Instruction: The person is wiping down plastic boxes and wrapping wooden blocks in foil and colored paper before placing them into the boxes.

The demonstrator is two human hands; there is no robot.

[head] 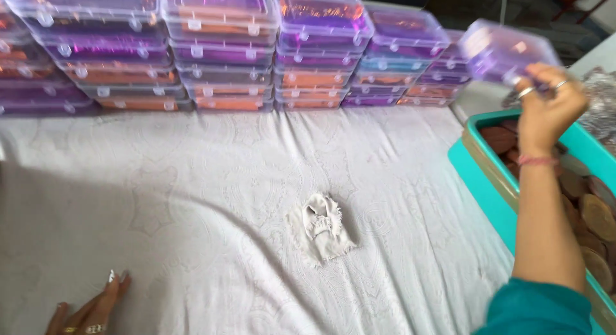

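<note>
- Stacked clear plastic boxes (pixel 224 50), purple- and orange-tinted, lidded, in rows along the far edge of the white cloth.
- One purple-tinted clear box (pixel 504 51), raised in the right hand (pixel 545 104), blurred.

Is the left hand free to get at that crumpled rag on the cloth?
Probably yes: the left hand rests flat and empty on the white cloth, and nothing lies between it and the rag.

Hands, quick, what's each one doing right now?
Left hand: open, fingers flat on the white cloth, holding nothing.
Right hand: raised, closed on a clear purple plastic box.
</note>
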